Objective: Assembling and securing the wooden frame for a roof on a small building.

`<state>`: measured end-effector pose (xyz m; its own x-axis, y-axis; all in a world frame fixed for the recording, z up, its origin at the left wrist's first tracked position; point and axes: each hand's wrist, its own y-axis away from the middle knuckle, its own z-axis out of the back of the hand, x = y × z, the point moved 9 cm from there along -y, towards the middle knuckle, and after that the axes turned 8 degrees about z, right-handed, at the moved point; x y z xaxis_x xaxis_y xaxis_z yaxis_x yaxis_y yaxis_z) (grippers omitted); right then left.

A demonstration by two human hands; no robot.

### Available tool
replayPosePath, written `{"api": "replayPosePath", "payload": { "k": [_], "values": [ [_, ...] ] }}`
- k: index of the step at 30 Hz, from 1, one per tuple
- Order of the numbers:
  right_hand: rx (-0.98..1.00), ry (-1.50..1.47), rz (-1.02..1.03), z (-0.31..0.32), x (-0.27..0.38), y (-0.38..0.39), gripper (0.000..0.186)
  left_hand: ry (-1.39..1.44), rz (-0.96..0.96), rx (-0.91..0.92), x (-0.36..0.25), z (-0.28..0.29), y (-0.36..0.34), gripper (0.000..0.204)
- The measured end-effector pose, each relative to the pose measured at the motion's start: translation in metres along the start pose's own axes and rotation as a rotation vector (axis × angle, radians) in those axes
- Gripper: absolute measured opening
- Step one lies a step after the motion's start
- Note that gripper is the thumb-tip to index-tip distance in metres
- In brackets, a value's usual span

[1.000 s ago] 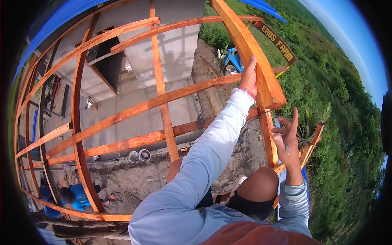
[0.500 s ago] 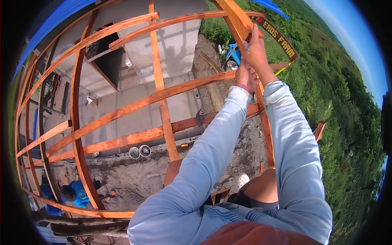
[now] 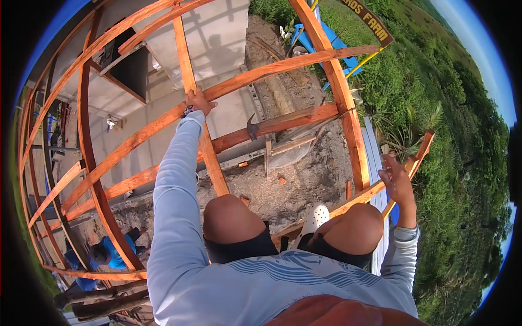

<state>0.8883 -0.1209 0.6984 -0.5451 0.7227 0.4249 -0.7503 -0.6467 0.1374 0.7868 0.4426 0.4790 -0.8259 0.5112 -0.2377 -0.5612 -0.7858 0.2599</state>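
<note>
My left hand (image 3: pixel 199 102) grips an orange timber rafter (image 3: pixel 186 57) where it meets a long crossing batten (image 3: pixel 255 75), left of centre. At the right, my right hand (image 3: pixel 397 179) is raised with loosely bent fingers apart, holding nothing, beside an angled timber (image 3: pixel 422 144). A claw hammer (image 3: pixel 252 128) hangs on a lower batten (image 3: pixel 304 116) between my hands. A thick timber (image 3: pixel 353 152) runs up the right side of the frame. My bent knees (image 3: pixel 231 220) show below, with a white perforated shoe (image 3: pixel 315 217) between them.
Below are grey block walls (image 3: pixel 206 38), dirt ground (image 3: pixel 272 179) and, at lower left, another person in blue (image 3: pixel 111 251). At upper right are a signboard (image 3: pixel 363 19), blue objects (image 3: pixel 331 35) and a yellow bar (image 3: pixel 363 64). A green slope (image 3: pixel 451 108) falls away at the right.
My left hand has moved from the top of the right-hand timber leftward to the rafter crossing. My right hand has left that upper timber and dropped down to the right. The view has shifted.
</note>
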Motion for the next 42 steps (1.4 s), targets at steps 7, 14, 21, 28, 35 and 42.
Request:
{"api": "replayPosePath", "payload": {
  "k": [7,14,21,28,35,42],
  "values": [
    [0.300,0.138,-0.693,-0.067,-0.142,0.229,0.044,-0.371,0.140,0.086,0.125,0.007,-0.006,0.061],
    [0.150,-0.127,-0.541,-0.085,-0.147,0.197,0.041,-0.467,-0.083,0.154,0.119,-0.012,-0.017,0.054],
    [0.148,0.083,0.021,-0.033,-0.007,-0.031,0.043,-0.178,-0.459,0.129,-0.012,-0.031,0.086,0.044],
    [-0.004,0.423,0.863,-0.113,0.169,-0.124,0.071,-0.002,-0.598,0.283,-0.158,-0.047,0.186,0.024],
    [0.442,0.151,0.690,-0.211,0.174,-0.156,0.090,-0.023,-0.532,0.271,-0.138,-0.012,0.203,0.024],
    [0.210,0.186,0.925,-0.265,0.193,-0.155,0.027,-0.264,-0.417,0.228,-0.016,0.017,0.207,0.084]
  ]
}}
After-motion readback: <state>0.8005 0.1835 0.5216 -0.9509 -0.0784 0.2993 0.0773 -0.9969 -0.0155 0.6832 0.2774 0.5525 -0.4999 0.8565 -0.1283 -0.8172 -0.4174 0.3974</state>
